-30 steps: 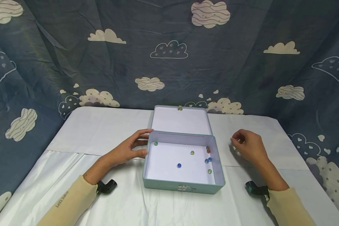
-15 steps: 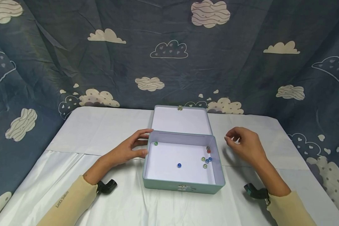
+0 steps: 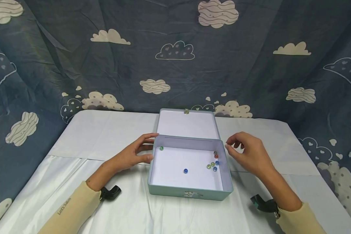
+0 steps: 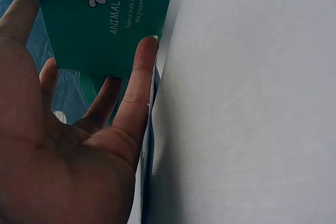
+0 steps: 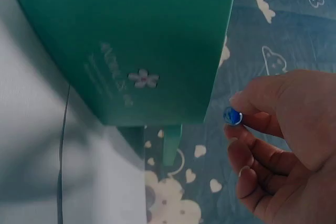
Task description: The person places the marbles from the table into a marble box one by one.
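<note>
A green tin box (image 3: pixel 190 194) with a white inside lies on the table, its lid (image 3: pixel 188 124) folded back behind it. Several glass marbles rest on its floor. A blue marble (image 3: pixel 185 171) lies near the middle, a green marble (image 3: pixel 162 148) in the far left corner, and a red marble (image 3: pixel 216 156) among others along the right side. My left hand (image 3: pixel 133 152) touches the left wall with fingers extended; printed lettering shows there in the left wrist view. Beside the right wall, my right hand (image 3: pixel 249 152) pinches another blue marble (image 5: pixel 232 116) between thumb and fingertip, clear in the right wrist view.
A white cloth (image 3: pixel 105 208) covers the table. Behind and on both sides hangs a dark blue curtain (image 3: pixel 175 71) with cloud prints. A black wrist device (image 3: pixel 110 193) sits below my left hand, and a similar wrist device (image 3: pixel 264 204) below my right.
My right hand has moved left to the box's right wall. Inside, two green marbles have rolled together near the blue ones at the right. My left hand stays in place.
</note>
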{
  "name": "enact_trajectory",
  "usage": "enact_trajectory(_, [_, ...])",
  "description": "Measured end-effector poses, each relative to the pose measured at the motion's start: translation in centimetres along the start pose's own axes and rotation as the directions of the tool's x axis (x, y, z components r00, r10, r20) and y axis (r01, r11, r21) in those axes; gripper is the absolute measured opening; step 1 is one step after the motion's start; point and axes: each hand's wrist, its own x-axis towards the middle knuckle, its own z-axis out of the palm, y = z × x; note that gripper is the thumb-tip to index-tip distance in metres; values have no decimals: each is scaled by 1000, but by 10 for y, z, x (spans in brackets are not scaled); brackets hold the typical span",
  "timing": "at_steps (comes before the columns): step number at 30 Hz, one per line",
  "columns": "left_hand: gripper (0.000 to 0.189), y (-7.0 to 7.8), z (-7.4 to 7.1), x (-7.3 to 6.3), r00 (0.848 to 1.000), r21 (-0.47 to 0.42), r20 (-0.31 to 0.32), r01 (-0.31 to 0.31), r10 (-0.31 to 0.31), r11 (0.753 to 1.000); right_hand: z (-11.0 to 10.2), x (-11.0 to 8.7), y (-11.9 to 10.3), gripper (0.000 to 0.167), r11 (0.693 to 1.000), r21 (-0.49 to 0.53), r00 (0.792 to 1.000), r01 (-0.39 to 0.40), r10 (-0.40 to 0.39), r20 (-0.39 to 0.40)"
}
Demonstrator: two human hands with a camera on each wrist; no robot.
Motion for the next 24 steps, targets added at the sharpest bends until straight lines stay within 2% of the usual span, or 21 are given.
enact_trajectory(7, [77, 0, 0, 0, 1000, -3, 1, -5, 5, 1000, 2, -3, -13, 20, 999, 2, 999, 36, -36, 20])
enact_trajectory(14, [76, 0, 0, 0, 1000, -12, 4, -10, 10, 1000, 7, -6, -19, 20, 995, 46, 995, 85, -87, 41])
enact_trajectory(24, [76, -1, 0, -1, 1000, -12, 3, -6, 6, 1000, 15, -7, -26, 19, 993, 62, 990, 103, -108, 88])
